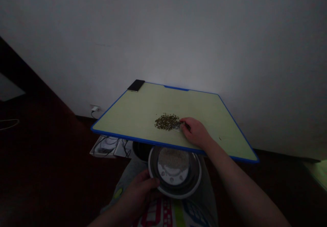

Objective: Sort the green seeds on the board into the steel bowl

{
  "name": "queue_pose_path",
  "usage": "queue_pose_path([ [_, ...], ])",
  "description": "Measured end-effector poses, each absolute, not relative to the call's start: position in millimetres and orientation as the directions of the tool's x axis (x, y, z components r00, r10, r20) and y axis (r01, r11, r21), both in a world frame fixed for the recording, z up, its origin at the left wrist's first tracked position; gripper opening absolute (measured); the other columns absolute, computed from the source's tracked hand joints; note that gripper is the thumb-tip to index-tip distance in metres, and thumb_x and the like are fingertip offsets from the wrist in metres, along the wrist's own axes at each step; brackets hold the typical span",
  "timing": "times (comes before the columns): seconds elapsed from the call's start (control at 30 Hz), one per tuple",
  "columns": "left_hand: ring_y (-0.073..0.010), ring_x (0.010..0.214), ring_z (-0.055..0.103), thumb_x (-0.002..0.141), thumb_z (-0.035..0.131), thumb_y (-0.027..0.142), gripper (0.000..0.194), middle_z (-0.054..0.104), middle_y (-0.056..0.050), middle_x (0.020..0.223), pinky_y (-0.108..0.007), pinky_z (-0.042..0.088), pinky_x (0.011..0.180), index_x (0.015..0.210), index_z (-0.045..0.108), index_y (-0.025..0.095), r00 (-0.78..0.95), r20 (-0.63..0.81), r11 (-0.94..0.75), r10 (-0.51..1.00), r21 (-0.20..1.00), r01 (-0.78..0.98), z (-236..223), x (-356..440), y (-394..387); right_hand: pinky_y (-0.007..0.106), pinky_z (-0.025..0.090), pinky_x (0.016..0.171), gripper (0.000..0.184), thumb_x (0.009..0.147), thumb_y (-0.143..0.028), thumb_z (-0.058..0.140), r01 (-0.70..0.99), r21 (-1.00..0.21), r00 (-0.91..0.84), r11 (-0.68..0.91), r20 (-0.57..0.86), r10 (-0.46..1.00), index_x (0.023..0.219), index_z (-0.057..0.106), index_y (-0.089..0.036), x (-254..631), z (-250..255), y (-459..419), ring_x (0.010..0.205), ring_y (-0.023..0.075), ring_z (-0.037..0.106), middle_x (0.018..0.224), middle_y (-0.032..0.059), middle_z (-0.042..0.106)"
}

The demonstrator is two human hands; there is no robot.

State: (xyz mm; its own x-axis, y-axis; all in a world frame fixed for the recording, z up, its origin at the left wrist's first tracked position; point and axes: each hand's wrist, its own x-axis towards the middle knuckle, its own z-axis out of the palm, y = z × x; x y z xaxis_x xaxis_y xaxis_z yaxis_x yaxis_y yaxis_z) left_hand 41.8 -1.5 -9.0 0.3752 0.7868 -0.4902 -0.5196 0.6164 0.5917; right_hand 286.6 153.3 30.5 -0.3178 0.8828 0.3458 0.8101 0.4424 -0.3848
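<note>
A loose pile of small brown grains lies on the pale yellow tabletop with a blue rim. My right hand is at the pile's right side, fingers pinched together low over the table. A thin, clear-looking piece shows at its fingertips beside the grains, too dim to name. Below the table's front edge, my left hand grips the near left rim of a round metal bowl, thumb on top. Inside the bowl is a layer of pale fine grains over a whitish, shiny bottom.
At the table's far left corner lies a dark phone or tablet. A dark pot stands beside the bowl, partly under the table. White boxes with black cables sit below at left, near a wall plug. A wall rises behind the table.
</note>
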Motion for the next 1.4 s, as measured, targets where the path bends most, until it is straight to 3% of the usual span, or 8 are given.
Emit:
queue_pose_path([
  [0.33,-0.0362,0.117,0.072,0.073,0.078,0.017,0.016,0.086,-0.006,0.095,-0.048,0.051,0.110,0.089,0.081,0.020,0.365,-0.488,0.610,0.793,0.621,-0.493,-6.7,39.8,-1.0,0.035,0.049,0.082,0.029,0.090,-0.020,0.053,0.799,-0.402,-0.325,0.447,0.337,0.884,0.111,0.072,-0.014,284.8,32.1,151.3,0.082,0.0218,0.064,0.090,0.0109,0.073],
  [0.5,-0.0365,0.114,0.074,0.065,0.084,0.019,0.024,0.086,-0.010,0.097,-0.050,0.054,0.107,0.088,0.080,0.018,0.357,-0.500,0.614,0.789,0.616,-0.493,-10.3,40.6,-0.3,0.035,0.048,0.080,0.030,0.089,-0.020,0.054,0.808,-0.403,-0.310,0.430,0.330,0.892,0.110,0.073,-0.013,285.3,33.1,151.0,0.078,0.0213,0.063,0.086,0.0099,0.072],
  [0.7,-0.0376,0.115,0.074,0.069,0.082,0.016,0.026,0.085,-0.015,0.102,-0.049,0.056,0.104,0.094,0.080,0.013,0.377,-0.469,0.602,0.799,0.611,-0.514,-14.8,39.5,0.3,0.034,0.048,0.079,0.031,0.087,-0.020,0.053,0.814,-0.390,-0.300,0.430,0.351,0.887,0.109,0.073,-0.012,286.6,32.3,151.9,0.076,0.0210,0.061,0.082,0.0093,0.070],
  [1.2,-0.0334,0.110,0.076,0.069,0.082,0.015,0.028,0.085,-0.013,0.103,-0.044,0.058,0.101,0.097,0.080,0.015,0.393,-0.473,0.615,0.788,0.594,-0.518,-14.3,38.7,0.8,0.037,0.051,0.085,0.030,0.092,-0.023,0.052,0.807,-0.372,-0.323,0.459,0.372,0.870,0.113,0.072,-0.013,285.9,27.8,153.5,0.085,0.0230,0.065,0.095,0.0135,0.074],
  [1.4,-0.0361,0.110,0.076,0.066,0.083,0.016,0.029,0.085,-0.015,0.101,-0.045,0.059,0.098,0.095,0.080,0.014,0.383,-0.484,0.617,0.787,0.594,-0.516,-12.2,40.1,1.1,0.037,0.050,0.084,0.032,0.092,-0.023,0.051,0.826,-0.369,-0.296,0.426,0.358,0.885,0.114,0.072,-0.013,284.9,30.2,153.7,0.084,0.0228,0.065,0.093,0.0132,0.073],
])
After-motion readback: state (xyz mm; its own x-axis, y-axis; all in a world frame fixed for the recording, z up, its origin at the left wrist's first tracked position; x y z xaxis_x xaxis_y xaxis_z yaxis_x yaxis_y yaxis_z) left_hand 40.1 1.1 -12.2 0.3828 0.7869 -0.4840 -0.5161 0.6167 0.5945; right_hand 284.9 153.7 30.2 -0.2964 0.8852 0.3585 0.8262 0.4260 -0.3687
